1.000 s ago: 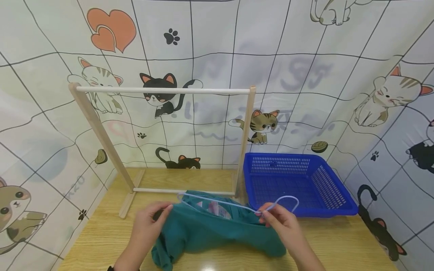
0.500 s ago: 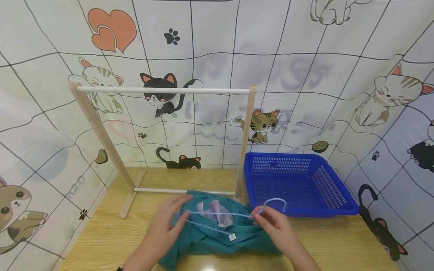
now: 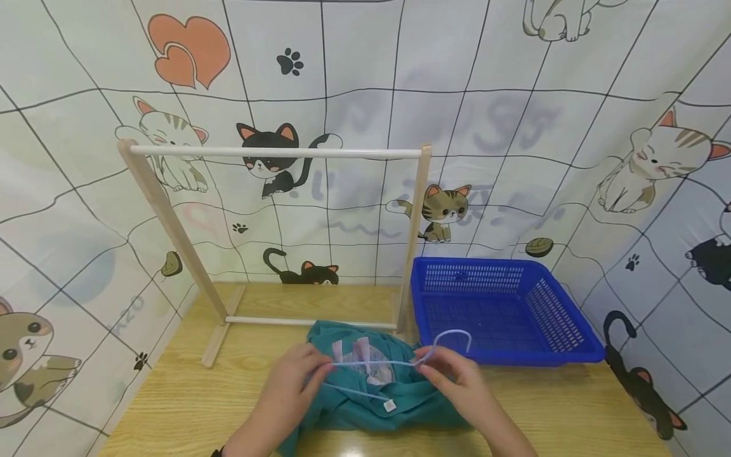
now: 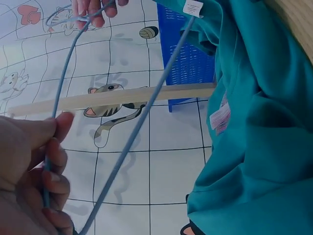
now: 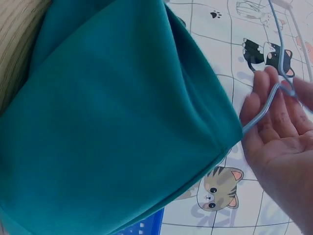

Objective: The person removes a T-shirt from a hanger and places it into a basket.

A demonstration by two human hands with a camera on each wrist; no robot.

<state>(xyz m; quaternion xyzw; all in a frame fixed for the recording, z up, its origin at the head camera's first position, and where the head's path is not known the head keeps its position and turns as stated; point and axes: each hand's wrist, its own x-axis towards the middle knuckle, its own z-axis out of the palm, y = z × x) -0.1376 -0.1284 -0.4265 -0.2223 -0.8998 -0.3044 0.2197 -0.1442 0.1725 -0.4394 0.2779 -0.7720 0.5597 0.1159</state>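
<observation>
A light blue wire hanger [image 3: 371, 363] lies across a bunched teal garment [image 3: 365, 416]. My left hand [image 3: 294, 387] grips the hanger's left side; the left wrist view shows its fingers curled round the wire [image 4: 66, 63]. Near the base of the hook, my right hand [image 3: 454, 381] pinches the hanger, the hook [image 3: 454, 331] standing up to its right. The lower bar runs down to the garment's opening by a small white tag [image 3: 389, 405]. In the right wrist view, teal cloth [image 5: 122, 112] covers the hanger's right shoulder. Pale printed labels [image 3: 365, 358] show inside the garment.
Behind the garment stands a wooden rack [image 3: 179, 231] with a white top rail [image 3: 274, 152]. A blue plastic basket [image 3: 502, 343] sits at the back right on the wooden table [image 3: 565, 412]. Cat-printed sheeting [image 3: 365, 209] hangs behind and at the sides.
My left hand has gone from the garment's left edge to the hanger's left side. The hook has moved left with my right hand, and the garment's front edge has dropped, showing the white tag.
</observation>
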